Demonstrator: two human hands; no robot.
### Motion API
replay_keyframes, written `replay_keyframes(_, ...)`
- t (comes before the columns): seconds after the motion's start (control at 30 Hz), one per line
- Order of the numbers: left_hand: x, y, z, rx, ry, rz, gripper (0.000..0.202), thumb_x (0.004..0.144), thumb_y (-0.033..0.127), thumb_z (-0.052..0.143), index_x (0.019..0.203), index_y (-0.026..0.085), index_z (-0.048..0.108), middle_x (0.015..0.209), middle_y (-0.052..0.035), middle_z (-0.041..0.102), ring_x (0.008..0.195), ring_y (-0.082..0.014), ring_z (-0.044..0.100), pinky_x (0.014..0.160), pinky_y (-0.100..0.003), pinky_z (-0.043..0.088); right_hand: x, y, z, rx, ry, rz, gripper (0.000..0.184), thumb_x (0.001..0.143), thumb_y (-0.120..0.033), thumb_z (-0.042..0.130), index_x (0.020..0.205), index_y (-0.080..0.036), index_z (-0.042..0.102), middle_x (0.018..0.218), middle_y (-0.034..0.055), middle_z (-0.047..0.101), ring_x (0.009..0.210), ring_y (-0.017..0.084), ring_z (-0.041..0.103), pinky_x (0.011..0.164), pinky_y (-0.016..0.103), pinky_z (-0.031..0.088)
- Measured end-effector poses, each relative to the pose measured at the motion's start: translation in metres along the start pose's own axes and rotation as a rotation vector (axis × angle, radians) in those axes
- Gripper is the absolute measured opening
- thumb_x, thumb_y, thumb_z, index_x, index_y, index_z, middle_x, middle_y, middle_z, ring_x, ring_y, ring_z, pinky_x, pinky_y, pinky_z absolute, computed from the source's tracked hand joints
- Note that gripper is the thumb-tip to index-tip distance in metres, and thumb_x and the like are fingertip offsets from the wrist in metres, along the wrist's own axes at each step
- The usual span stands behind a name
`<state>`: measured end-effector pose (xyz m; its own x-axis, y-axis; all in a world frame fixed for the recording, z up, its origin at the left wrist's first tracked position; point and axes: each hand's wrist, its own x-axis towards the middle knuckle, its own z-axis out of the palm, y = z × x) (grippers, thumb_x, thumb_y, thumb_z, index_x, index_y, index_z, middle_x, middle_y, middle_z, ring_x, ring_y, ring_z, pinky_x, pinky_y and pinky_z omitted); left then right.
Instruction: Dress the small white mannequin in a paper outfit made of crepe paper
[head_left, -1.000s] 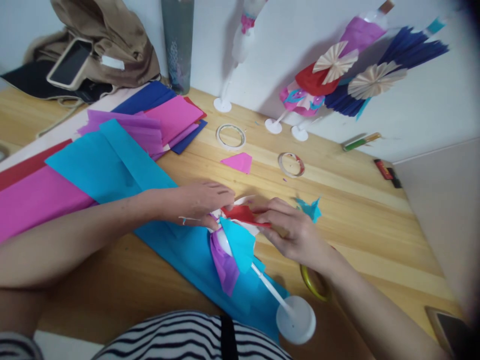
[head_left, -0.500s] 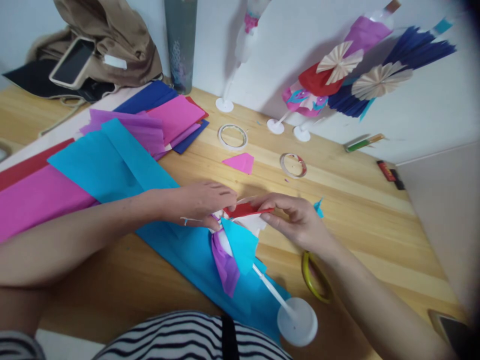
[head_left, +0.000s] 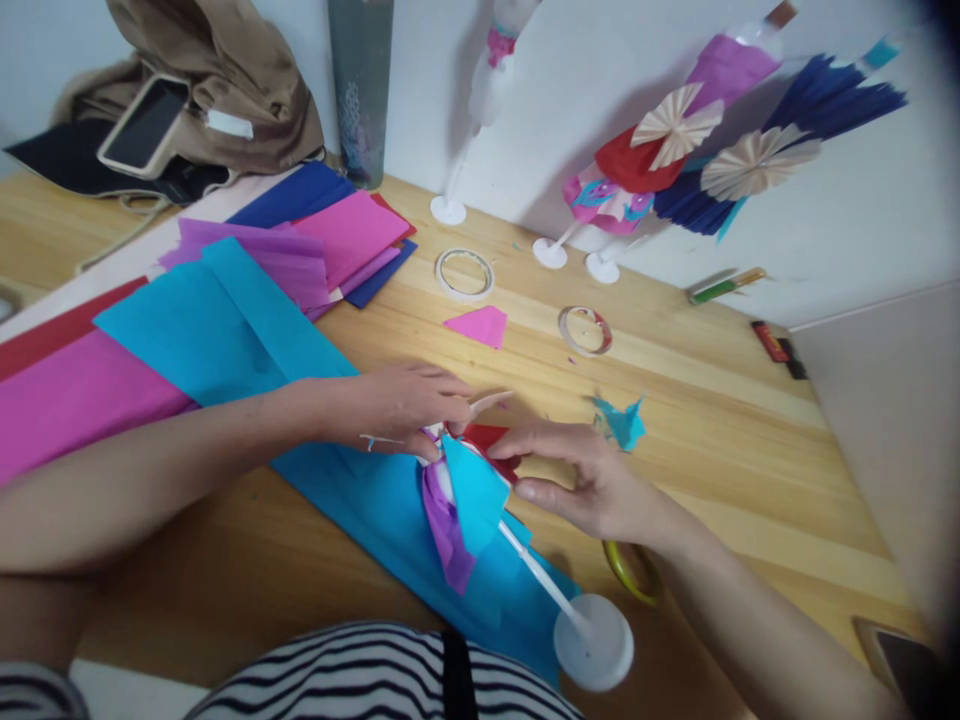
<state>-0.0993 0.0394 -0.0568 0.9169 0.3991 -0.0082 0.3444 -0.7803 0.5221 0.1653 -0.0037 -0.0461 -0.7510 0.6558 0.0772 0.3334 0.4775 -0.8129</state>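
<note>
My left hand [head_left: 409, 408] is closed around the upper part of a small white figure on a stand [head_left: 536, 562], which lies tilted toward me. Cyan paper [head_left: 474, 492], purple paper [head_left: 448, 540] and red paper [head_left: 487, 438] flare out from the figure below that grip. My right hand [head_left: 581, 470] is at the red paper, fingertips touching it, with thumb and fingers apart. A pale strip [head_left: 491, 402] sticks up beside my left fingers. The stand's round white base [head_left: 594, 642] points toward my body. My left fingers partly hide the figure's top.
Large cyan sheets [head_left: 330, 500] lie under the figure, with pink and purple paper [head_left: 352, 235] beyond. Tape rolls [head_left: 491, 275], a cyan scrap [head_left: 622, 425] and yellow-handled scissors [head_left: 628, 575] are on the table. Dressed figures [head_left: 637, 165] and a tall bottle [head_left: 360, 95] stand by the wall.
My right hand has moved down and toward me, its pinch on the red paper loosened. The red paper now lies lower against the figure. My left hand stays put.
</note>
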Motion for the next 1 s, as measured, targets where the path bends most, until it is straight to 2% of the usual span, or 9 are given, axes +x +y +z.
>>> replay_keyframes(0.1, 0.001, -0.001, 0.001, 0.000, -0.058, 0.012, 0.016, 0.088, 0.025, 0.075, 0.102, 0.021, 0.069, 0.135, -0.0059, 0.065, 0.119, -0.0254, 0.061, 0.101, -0.033, 0.045, 0.001, -0.001, 0.003, 0.033, -0.023, 0.009, 0.019, 0.097, -0.038, 0.067, 0.109, -0.025, 0.072, 0.098, 0.0060, 0.081, 0.085, 0.019, 0.076, 0.073, 0.030, 0.061)
replay_keyframes(0.17, 0.000, -0.003, 0.004, 0.011, -0.047, 0.011, 0.014, 0.088, 0.025, 0.075, 0.101, 0.022, 0.069, 0.129, -0.0064, 0.067, 0.118, -0.0264, 0.062, 0.100, -0.034, 0.045, 0.004, 0.001, 0.002, 0.029, 0.009, 0.014, 0.018, 0.097, -0.038, 0.066, 0.106, -0.024, 0.074, 0.097, 0.0060, 0.080, 0.083, 0.019, 0.076, 0.071, 0.029, 0.060)
replay_keyframes(0.33, -0.001, -0.004, 0.006, 0.030, -0.016, 0.019, 0.014, 0.086, 0.026, 0.077, 0.097, 0.022, 0.069, 0.124, -0.0073, 0.068, 0.115, -0.0271, 0.062, 0.097, -0.035, 0.046, 0.028, 0.023, -0.014, -0.216, 0.270, 0.228, 0.020, 0.095, -0.035, 0.063, 0.096, -0.019, 0.075, 0.088, 0.0080, 0.079, 0.072, 0.020, 0.070, 0.066, 0.033, 0.054)
replay_keyframes(0.43, 0.000, -0.002, 0.003, 0.028, -0.024, 0.029, 0.014, 0.086, 0.026, 0.078, 0.094, 0.021, 0.068, 0.121, -0.0076, 0.069, 0.112, -0.0264, 0.064, 0.097, -0.035, 0.046, 0.052, 0.042, -0.023, -0.399, 0.374, 0.227, 0.016, 0.091, -0.028, 0.060, 0.094, -0.019, 0.072, 0.088, 0.0082, 0.076, 0.073, 0.021, 0.066, 0.067, 0.035, 0.051)
replay_keyframes(0.53, 0.000, -0.003, 0.004, 0.023, -0.006, 0.046, 0.014, 0.086, 0.027, 0.078, 0.094, 0.022, 0.067, 0.119, -0.0073, 0.070, 0.111, -0.0262, 0.064, 0.097, -0.035, 0.046, 0.067, 0.049, -0.025, -0.438, 0.302, 0.232, 0.012, 0.090, -0.025, 0.062, 0.092, -0.020, 0.072, 0.089, 0.0085, 0.075, 0.072, 0.022, 0.066, 0.067, 0.036, 0.050)
replay_keyframes(0.6, -0.002, -0.005, 0.006, 0.019, -0.001, 0.040, 0.014, 0.087, 0.029, 0.077, 0.094, 0.022, 0.068, 0.121, -0.0080, 0.069, 0.115, -0.0277, 0.063, 0.098, -0.036, 0.046, 0.067, 0.046, -0.023, -0.436, 0.170, 0.197, 0.011, 0.089, -0.021, 0.061, 0.092, -0.021, 0.072, 0.089, 0.0081, 0.074, 0.074, 0.022, 0.066, 0.068, 0.035, 0.050)
replay_keyframes(0.73, -0.003, -0.006, 0.008, 0.016, -0.014, 0.014, 0.014, 0.091, 0.030, 0.073, 0.102, 0.022, 0.069, 0.126, -0.0088, 0.068, 0.120, -0.0282, 0.061, 0.100, -0.037, 0.045, 0.056, 0.035, -0.019, -0.352, -0.075, 0.025, 0.008, 0.089, -0.021, 0.064, 0.091, -0.020, 0.073, 0.090, 0.0077, 0.072, 0.085, 0.023, 0.066, 0.074, 0.035, 0.051)
replay_keyframes(0.87, -0.002, -0.004, 0.008, 0.026, -0.017, 0.013, 0.015, 0.091, 0.026, 0.072, 0.105, 0.022, 0.069, 0.124, -0.0076, 0.069, 0.118, -0.0260, 0.062, 0.100, -0.035, 0.045, 0.048, 0.034, -0.015, -0.318, -0.070, 0.016, 0.014, 0.091, -0.020, 0.061, 0.080, -0.019, 0.071, 0.082, 0.0077, 0.069, 0.081, 0.022, 0.064, 0.071, 0.034, 0.049)
replay_keyframes(1.0, -0.001, -0.006, 0.010, 0.033, 0.000, -0.002, 0.030, 0.091, 0.033, 0.073, 0.115, 0.018, 0.064, 0.127, -0.0112, 0.069, 0.120, -0.0270, 0.062, 0.099, -0.035, 0.046, 0.049, 0.038, -0.012, -0.242, -0.001, 0.169, 0.016, 0.088, -0.019, 0.058, 0.075, -0.019, 0.066, 0.074, 0.0039, 0.070, 0.068, 0.017, 0.062, 0.064, 0.030, 0.046)
